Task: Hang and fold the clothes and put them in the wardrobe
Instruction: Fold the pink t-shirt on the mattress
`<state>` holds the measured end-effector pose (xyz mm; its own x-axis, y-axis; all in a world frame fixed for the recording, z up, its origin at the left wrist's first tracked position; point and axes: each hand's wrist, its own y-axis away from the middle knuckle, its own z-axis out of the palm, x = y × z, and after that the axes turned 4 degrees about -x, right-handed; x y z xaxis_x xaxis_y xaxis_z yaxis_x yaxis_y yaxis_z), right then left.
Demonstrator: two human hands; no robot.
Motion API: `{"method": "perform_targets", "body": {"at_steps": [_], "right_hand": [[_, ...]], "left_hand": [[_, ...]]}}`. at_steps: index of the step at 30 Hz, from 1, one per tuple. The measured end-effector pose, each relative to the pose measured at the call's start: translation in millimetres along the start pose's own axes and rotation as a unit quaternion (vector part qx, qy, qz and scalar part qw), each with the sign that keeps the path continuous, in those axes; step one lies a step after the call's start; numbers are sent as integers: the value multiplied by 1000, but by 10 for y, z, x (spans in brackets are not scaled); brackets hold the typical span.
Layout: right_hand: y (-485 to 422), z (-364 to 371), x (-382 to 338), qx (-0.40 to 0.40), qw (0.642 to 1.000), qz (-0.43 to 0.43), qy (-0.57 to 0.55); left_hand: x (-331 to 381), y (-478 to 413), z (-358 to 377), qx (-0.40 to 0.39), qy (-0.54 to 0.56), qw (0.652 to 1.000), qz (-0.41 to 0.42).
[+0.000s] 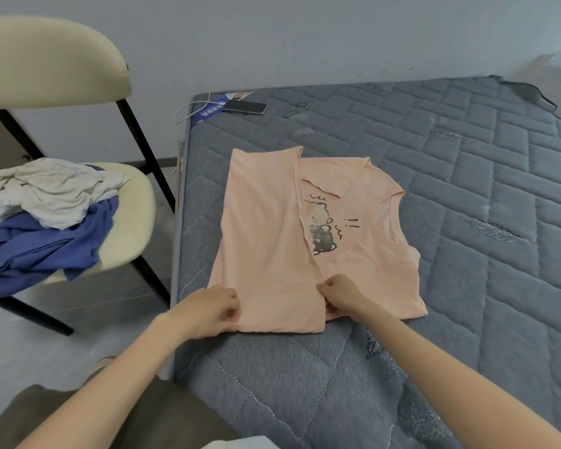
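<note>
The peach T-shirt (266, 228) is laid on the mattress (467, 176), left side folded over. Its near hem is pinched by the left hand (208, 309) and right hand (340, 296), held apart.

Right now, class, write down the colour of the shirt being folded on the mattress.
The shirt is pale peach-pink, with a grey cartoon print; head view.

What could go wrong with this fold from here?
1. The left hand and right hand pinch only the near hem of the peach T-shirt. The folded panel's far end lies free, its edge already slants across the print, and it may skew further.
2. The shirt's near left corner lies close to the mattress edge, so a leftward pull might drag it over.
3. The blue garment overhangs the chair seat and could slide off.
</note>
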<state>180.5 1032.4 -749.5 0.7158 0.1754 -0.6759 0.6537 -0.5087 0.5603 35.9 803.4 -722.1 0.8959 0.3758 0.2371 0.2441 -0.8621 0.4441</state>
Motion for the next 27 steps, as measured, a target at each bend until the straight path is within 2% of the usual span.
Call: {"method": "perform_targets", "body": {"at_steps": [6, 10, 13, 16, 19, 21, 23, 27], "right_hand": [[43, -66, -75, 45, 985, -16, 166], [-50, -94, -177, 80, 984, -59, 148], [-155, 18, -288, 125, 964, -127, 198], [-312, 162, -355, 167, 939, -155, 258], [-503, 191, -396, 225, 913, -147, 306], [-606, 154, -408, 235, 905, -143, 323], [-669, 106, -404, 240, 922, -118, 280], [-747, -70, -407, 219, 969, -6, 110]], "left_hand": [[85, -63, 31, -12, 64, 997, -47], [124, -153, -83, 89, 125, 986, -67], [108, -302, -147, 149, 135, 977, -69], [90, -495, -139, 145, 106, 981, -71], [91, -675, -132, 121, 93, 985, -81], [81, -777, -132, 107, 87, 986, -92], [49, -867, -130, 96, 69, 987, -104], [-22, -1012, -91, 57, 69, 985, -149]]}}
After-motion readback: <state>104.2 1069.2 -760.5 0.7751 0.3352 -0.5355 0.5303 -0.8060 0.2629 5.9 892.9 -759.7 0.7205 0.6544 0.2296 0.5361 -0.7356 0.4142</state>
